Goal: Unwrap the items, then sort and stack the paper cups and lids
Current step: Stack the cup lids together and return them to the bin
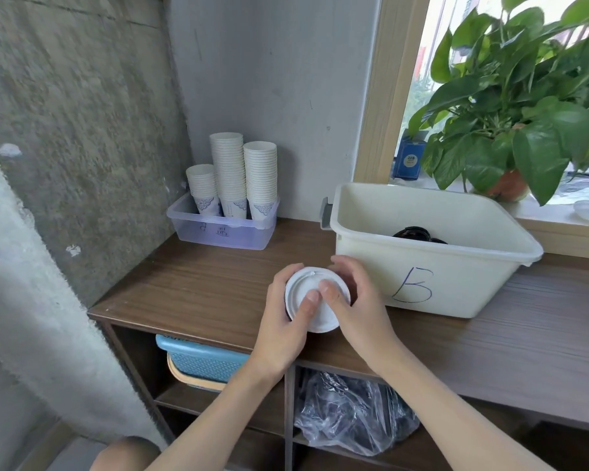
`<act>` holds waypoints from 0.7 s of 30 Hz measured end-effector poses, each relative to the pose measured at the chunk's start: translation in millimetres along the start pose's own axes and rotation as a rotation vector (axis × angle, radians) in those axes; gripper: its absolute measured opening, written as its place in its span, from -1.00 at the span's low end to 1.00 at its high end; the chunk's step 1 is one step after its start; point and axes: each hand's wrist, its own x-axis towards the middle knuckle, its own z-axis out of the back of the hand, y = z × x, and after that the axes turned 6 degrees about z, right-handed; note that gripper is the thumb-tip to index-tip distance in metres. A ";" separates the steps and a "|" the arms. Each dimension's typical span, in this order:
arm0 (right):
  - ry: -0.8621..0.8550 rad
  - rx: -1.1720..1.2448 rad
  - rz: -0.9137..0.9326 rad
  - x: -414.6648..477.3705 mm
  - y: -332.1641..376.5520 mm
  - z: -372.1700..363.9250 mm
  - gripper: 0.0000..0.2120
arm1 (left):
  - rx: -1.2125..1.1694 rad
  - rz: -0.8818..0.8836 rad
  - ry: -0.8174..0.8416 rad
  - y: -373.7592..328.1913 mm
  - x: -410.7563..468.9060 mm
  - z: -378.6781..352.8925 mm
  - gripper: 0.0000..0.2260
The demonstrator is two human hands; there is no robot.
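Two hands, left hand [284, 317] and right hand [353, 302], gripping one round white ridged lid [303, 283], thumbs [310, 298] pressed on top

l hand [279, 321] & r hand [357, 314] grip white lid [303, 280] over wood counter [184, 287], beside bin [456, 280] marked b.

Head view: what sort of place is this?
Probably a drinks corner in an office or café. Stacked paper cups stand in a clear bin, black lids lie in a cream tub marked B, and the left hand and right hand grip a white lid over a wooden counter.
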 end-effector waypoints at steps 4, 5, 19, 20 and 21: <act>0.091 0.157 -0.109 -2.4 -16.6 -3.9 -0.49 | 0.073 -0.041 -0.005 4.1 1.5 0.5 -0.57; 0.103 0.186 -0.111 -3.3 -20.1 -5.3 -0.45 | 0.081 -0.047 0.005 5.3 1.4 0.6 -0.54; 0.002 0.084 -0.032 -14.1 -31.8 -8.1 -0.29 | 0.010 -0.082 0.156 2.2 3.0 3.3 -0.36; 0.005 0.076 -0.033 -13.9 -31.5 -8.5 -0.27 | 0.004 -0.078 0.159 3.3 3.5 3.4 -0.31; 0.007 0.067 -0.036 -13.5 -31.2 -9.2 -0.25 | 0.002 -0.077 0.159 5.0 4.1 3.6 -0.30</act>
